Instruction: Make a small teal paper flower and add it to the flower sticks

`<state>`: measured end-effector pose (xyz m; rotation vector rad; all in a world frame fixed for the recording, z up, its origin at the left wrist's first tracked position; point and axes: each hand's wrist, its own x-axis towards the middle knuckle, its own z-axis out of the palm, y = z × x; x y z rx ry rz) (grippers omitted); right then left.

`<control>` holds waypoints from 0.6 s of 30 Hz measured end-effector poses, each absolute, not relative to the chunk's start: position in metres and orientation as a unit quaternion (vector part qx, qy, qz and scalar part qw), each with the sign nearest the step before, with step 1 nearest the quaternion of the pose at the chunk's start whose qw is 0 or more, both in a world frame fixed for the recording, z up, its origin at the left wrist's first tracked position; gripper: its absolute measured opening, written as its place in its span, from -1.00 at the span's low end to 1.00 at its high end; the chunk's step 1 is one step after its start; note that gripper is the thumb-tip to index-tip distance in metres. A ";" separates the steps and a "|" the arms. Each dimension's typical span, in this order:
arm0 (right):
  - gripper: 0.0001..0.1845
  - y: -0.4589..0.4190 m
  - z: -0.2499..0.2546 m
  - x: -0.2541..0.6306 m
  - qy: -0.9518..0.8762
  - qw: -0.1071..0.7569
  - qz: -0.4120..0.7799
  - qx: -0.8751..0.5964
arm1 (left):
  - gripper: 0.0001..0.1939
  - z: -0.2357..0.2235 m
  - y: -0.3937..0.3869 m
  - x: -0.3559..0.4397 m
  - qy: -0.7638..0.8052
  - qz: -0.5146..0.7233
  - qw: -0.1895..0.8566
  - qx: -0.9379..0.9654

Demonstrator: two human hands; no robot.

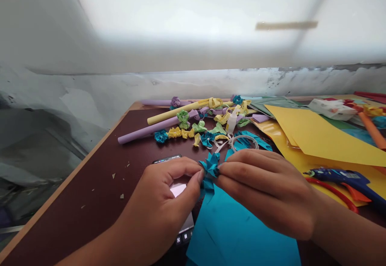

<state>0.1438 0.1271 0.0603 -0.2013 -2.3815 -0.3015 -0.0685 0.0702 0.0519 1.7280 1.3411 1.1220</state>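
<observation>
Between both hands is a blue folded paper flower, its pointed petals sticking up and a strip hanging below. My left hand pinches its left side with thumb and forefinger. From the right, my right hand grips the flower with the fingertips pressed together; its thumb is hidden. Beneath the hands lie sheets of blue paper. A phone with a lit screen is partly covered by my left hand. Just beyond the right hand sits a roll of clear tape.
Behind lie rolled paper tubes, several paper flowers and a small glue bottle. To the right are yellow sheets, a blue glue gun, a red scissor-like handle and an orange tube. Paper scraps dot the dark table.
</observation>
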 end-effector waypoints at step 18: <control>-0.69 0.126 0.058 0.142 -0.911 0.395 -0.093 -0.070 | -0.78 0.042 0.068 -0.067 0.443 0.547 0.305 0.642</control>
